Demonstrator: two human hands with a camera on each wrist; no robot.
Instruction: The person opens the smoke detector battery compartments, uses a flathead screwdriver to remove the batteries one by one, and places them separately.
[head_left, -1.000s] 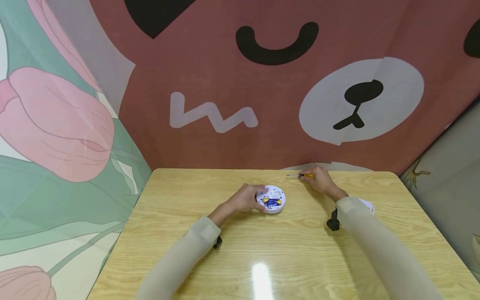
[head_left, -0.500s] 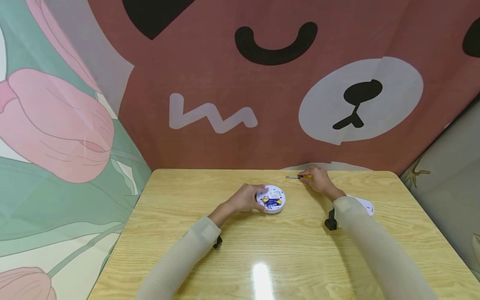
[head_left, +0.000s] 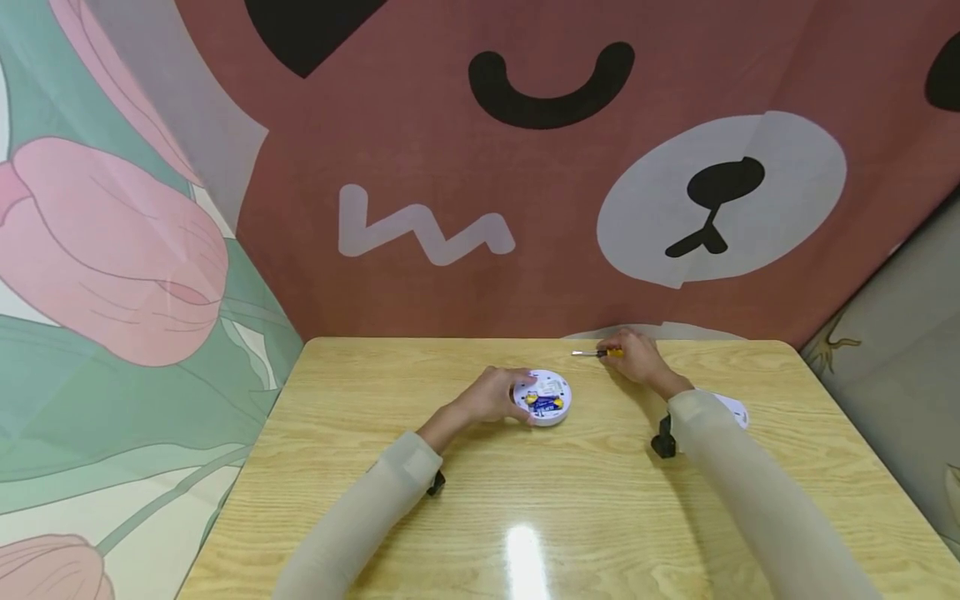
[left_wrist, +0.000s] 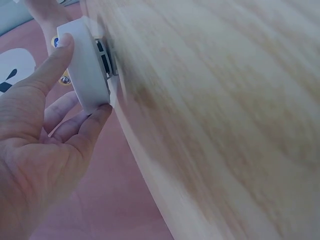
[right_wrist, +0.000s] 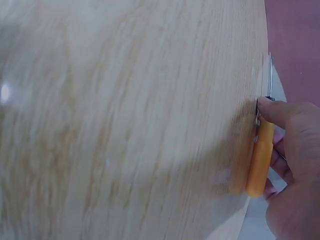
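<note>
Left grip holds a white disc; right grip, a screwdriver (sleeve part-hiding a white plate).

Between disc and screwdriver — a gap, seemingly passable

A round white device is held blue-and-yellow-marked face up; an orange-handled screwdriver, pinched farther right, points left.
</note>
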